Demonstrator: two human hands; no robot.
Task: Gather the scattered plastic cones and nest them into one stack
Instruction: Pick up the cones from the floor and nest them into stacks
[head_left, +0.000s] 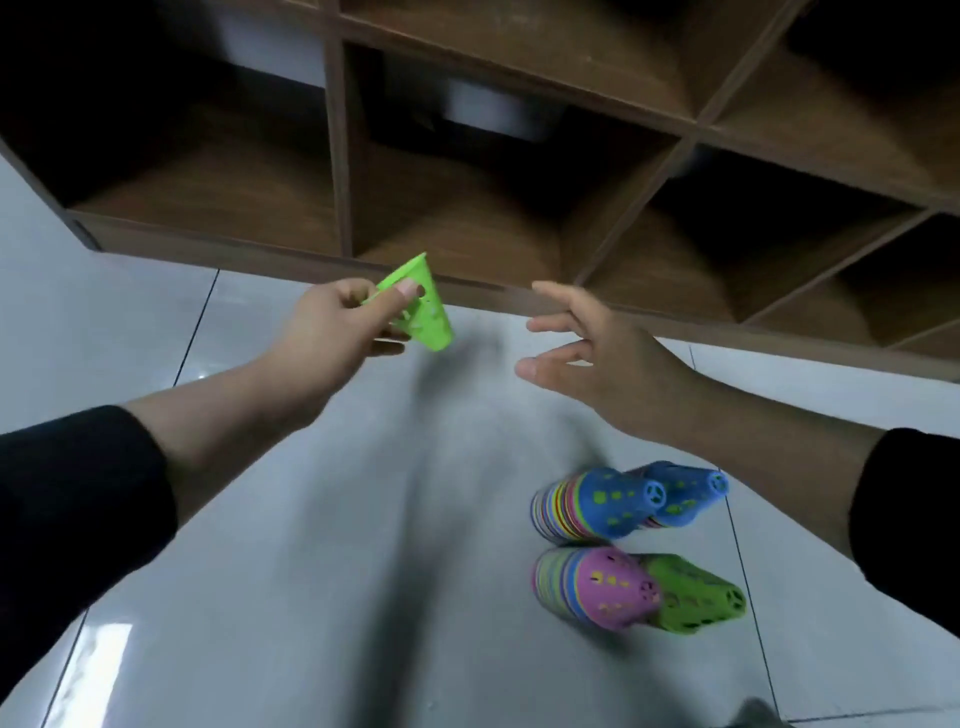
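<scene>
The left hand (332, 325) is holding a green cone (421, 306) up in the air, with the thumb and fingers (404, 289) pinching its wide rim, just in front of the wooden shelf (467, 270). The right hand (597, 358) is hanging near it with its fingers spread apart and holding nothing. Down on the tiled floor (260, 571) two stacks are standing, one with a blue cone (613, 499) on top and one with a pink cone (613, 584) on top, each looking doubled in the shiny tiles. The cone is only being pinched at the edge, so it could be slipping out and rolling under the shelf or into a cubby. Pushing it down crooked could be tipping a stack, and the two stacks are sitting very close, so one could be knocking the other. The shelf edge is blocking the far side, but the floor on the left is giving lots of room to move.
</scene>
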